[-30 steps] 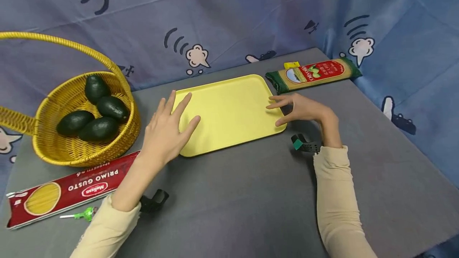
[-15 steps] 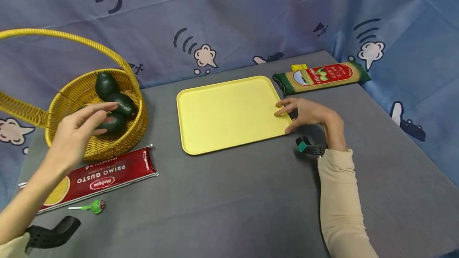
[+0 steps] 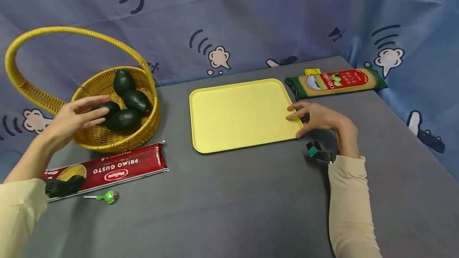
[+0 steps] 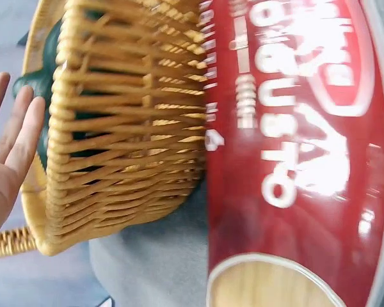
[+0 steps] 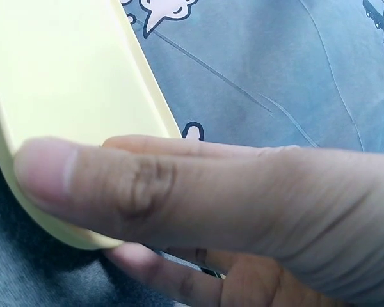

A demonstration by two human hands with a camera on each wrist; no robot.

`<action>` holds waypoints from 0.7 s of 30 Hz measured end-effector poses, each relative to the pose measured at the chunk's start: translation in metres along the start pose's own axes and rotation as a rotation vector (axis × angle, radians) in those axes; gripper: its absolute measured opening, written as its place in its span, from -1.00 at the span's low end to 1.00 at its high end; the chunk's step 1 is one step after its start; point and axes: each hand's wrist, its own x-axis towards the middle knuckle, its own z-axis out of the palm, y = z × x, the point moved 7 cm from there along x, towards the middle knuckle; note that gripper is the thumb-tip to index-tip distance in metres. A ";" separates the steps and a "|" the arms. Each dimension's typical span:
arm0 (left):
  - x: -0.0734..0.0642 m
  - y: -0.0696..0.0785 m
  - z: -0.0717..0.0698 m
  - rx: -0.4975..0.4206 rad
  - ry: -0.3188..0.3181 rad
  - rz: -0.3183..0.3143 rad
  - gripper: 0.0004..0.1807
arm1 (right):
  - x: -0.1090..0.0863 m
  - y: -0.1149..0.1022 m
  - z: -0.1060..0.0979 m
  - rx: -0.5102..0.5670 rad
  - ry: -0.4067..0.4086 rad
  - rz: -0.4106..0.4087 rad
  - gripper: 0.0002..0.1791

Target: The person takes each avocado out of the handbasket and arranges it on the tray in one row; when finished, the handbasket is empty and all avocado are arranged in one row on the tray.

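On the left stands a yellow wicker basket (image 3: 107, 142) with several dark green avocados (image 3: 123, 120) inside. My left hand (image 3: 75, 118) reaches over the basket's near left side, fingers loosely extended and thumb apart, above one partly covered avocado (image 3: 107, 108). In the left wrist view, the fingers (image 4: 16, 137) reach the basket's mouth beside the avocados, and I see nothing gripped. A yellow rectangular tray (image 3: 240, 114) lies mid-table. My right hand (image 3: 319, 118) holds its near right corner, the thumb (image 5: 48, 169) at the rim and the other fingers bent around it.
A red spaghetti pack (image 3: 143, 162) lies before the basket, with a green lollipop (image 3: 110, 197) nearer me. Behind the tray's right end lies a green-and-gold pasta pack (image 3: 340, 83) beside a small yellow packet (image 3: 312, 71). A patterned blue cloth (image 3: 251, 19) hangs behind the table.
My left hand has moved from the tray's left end to above the basket. The right hand's fingers have come down onto the tray's corner. The view has swung slightly left.
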 end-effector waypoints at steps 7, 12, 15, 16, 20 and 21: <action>0.011 -0.013 -0.004 -0.046 -0.029 -0.033 -0.54 | -0.008 0.010 0.007 0.025 0.002 -0.021 -0.31; 0.013 -0.015 -0.009 -0.021 -0.057 -0.032 -0.51 | -0.005 0.011 0.007 0.028 0.001 -0.013 -0.32; 0.013 -0.015 -0.010 -0.042 -0.074 -0.024 -0.50 | -0.002 0.010 0.007 0.034 -0.006 -0.005 -0.31; 0.013 -0.015 -0.009 -0.053 -0.080 -0.022 -0.49 | -0.002 0.009 0.007 0.035 -0.011 -0.002 -0.31; 0.010 -0.012 -0.006 -0.122 -0.080 -0.023 -0.48 | 0.001 0.009 0.009 0.038 -0.019 0.014 -0.29; 0.009 -0.012 -0.006 -0.127 -0.055 -0.034 -0.50 | 0.001 0.009 0.009 0.040 -0.019 0.013 -0.29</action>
